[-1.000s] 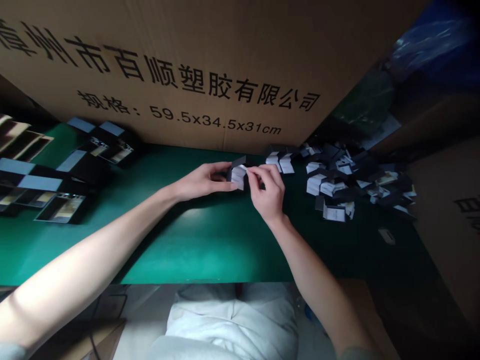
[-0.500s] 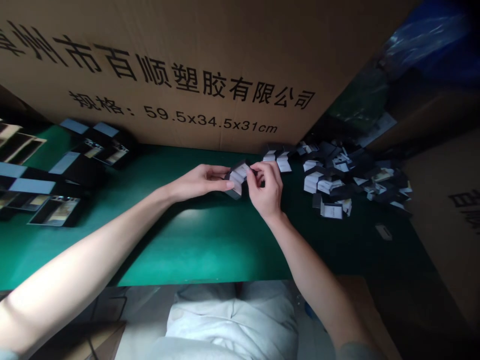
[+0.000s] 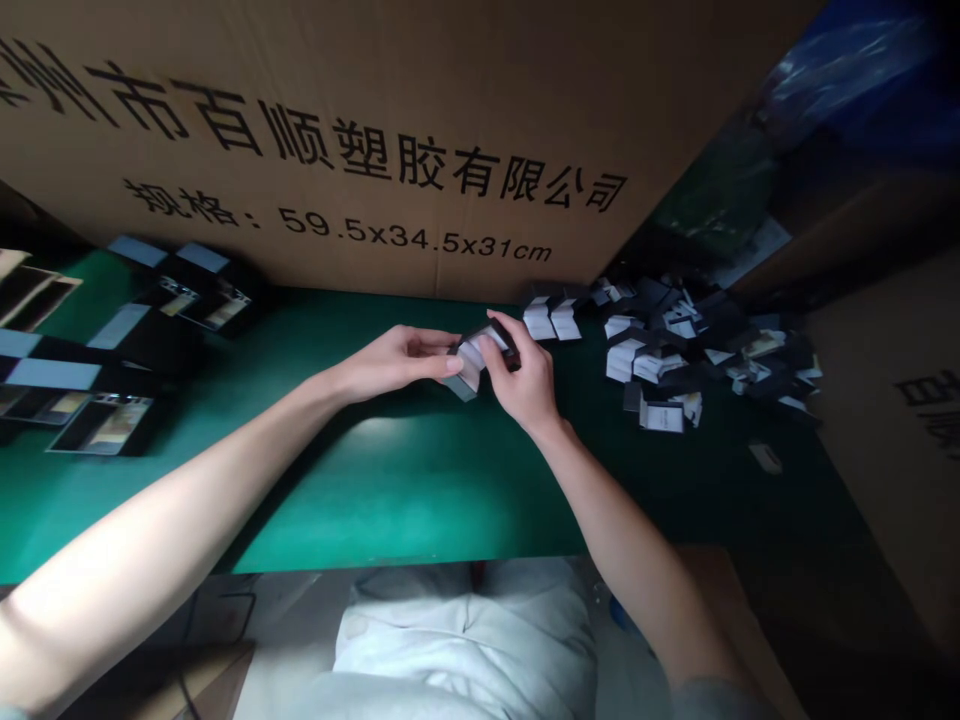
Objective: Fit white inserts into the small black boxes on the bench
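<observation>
A small black box piece with a pale folded inside (image 3: 470, 362) is held up over the green table (image 3: 390, 480). My left hand (image 3: 409, 362) grips its left end, thumb on the front and fingers behind. On its right end my right hand (image 3: 521, 375) is closed, with the thumb pressed on the pale inside and the index finger along the top edge. Just behind my right hand, two similar folded pieces (image 3: 553, 316) stand side by side on the table.
Behind the table stands a large printed cardboard box (image 3: 360, 60). Dark boxes with pale tops (image 3: 56, 374) are grouped at the left. A heap of small black-and-white pieces (image 3: 675, 335) lies at the right, near a small pale flat item (image 3: 766, 458) and another carton (image 3: 892, 340).
My right thumb has moved left onto the pale inside, and my right index finger now stretches over the top edge. The piece has tilted slightly. The whole view has shifted a little.
</observation>
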Demonstrator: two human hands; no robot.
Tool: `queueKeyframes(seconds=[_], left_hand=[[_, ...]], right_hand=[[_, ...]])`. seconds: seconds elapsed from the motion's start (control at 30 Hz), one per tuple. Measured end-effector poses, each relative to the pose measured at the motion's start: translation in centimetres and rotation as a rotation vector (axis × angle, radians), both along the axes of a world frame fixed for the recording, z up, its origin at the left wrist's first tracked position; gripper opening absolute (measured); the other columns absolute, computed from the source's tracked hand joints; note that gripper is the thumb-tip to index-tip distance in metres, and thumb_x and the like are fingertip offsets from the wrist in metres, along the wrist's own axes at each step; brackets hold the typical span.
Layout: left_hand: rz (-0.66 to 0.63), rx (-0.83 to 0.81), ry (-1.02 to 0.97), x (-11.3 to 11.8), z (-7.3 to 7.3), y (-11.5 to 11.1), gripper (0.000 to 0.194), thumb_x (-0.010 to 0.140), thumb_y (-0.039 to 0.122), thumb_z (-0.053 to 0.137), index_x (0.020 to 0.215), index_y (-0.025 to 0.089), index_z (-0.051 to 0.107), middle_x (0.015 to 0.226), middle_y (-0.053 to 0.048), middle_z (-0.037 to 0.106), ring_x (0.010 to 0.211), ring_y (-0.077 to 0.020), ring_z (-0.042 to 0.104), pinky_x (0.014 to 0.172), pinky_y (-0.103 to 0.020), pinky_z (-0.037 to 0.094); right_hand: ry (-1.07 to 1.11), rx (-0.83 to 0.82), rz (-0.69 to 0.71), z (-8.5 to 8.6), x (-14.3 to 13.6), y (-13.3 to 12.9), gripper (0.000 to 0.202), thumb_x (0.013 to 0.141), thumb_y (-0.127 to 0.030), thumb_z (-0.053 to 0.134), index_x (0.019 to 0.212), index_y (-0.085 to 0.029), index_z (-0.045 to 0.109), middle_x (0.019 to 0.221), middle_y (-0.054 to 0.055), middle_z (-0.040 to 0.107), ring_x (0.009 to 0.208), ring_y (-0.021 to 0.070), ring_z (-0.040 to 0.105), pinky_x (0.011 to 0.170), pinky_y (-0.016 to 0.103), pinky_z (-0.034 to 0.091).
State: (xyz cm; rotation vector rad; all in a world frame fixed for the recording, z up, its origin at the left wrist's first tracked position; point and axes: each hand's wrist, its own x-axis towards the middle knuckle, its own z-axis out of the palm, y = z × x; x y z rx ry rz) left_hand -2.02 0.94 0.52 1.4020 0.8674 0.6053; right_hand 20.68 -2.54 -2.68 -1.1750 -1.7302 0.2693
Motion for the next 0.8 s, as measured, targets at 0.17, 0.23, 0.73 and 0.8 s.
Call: queueKeyframes(seconds=[0.17,0.23,0.73,0.8], left_hand=[[-0.006,0.014,0.036,0.06,0.35,-0.07,0.071,0.073,0.063,0.093,0.128,0.019,0.083,0.124,-0.014,0.083,0.12,-0.0383,0.076,0.112,-0.052,0.058],[0.01,0.014,0.05,0.1,0.44,-0.1,0.072,0.071,0.064,0.093,0.127,0.019,0.084,0.123,-0.014,0.083,0.121,-0.0385,0.076,0.112,-0.052,0.059],[0.034,-0.008,0.041,0.25,0.55,-0.22,0.077,0.074,0.063,0.092,0.136,0.018,0.079,0.13,-0.014,0.081,0.123,-0.036,0.076,0.11,-0.045,0.06],[0.021,-0.002,0.043,0.23,0.6,-0.26,0.074,0.076,0.063,0.09,0.135,0.019,0.08,0.13,-0.013,0.081,0.124,-0.0355,0.076,0.111,-0.045,0.06]], right_hand=[[0.029,0.017,0.007,-0.02,0.0,0.04,0.03,0.107,-0.046,0.06,0.122,-0.021,0.069,0.11,0.008,0.082,0.093,0.0194,0.079,0.081,0.029,0.065],[0.038,0.02,0.002,-0.07,-0.02,0.08,0.03,0.106,-0.047,0.06,0.119,-0.021,0.069,0.109,0.008,0.082,0.095,0.0202,0.079,0.085,0.031,0.065],[0.063,-0.099,0.029,0.16,-0.04,-0.07,0.045,0.106,-0.055,0.057,0.136,-0.022,0.066,0.121,0.011,0.079,0.078,0.0158,0.073,0.065,0.026,0.062],[0.074,-0.101,0.033,0.11,-0.04,-0.03,0.045,0.106,-0.056,0.057,0.135,-0.023,0.066,0.12,0.01,0.079,0.077,0.0159,0.073,0.067,0.027,0.063]])
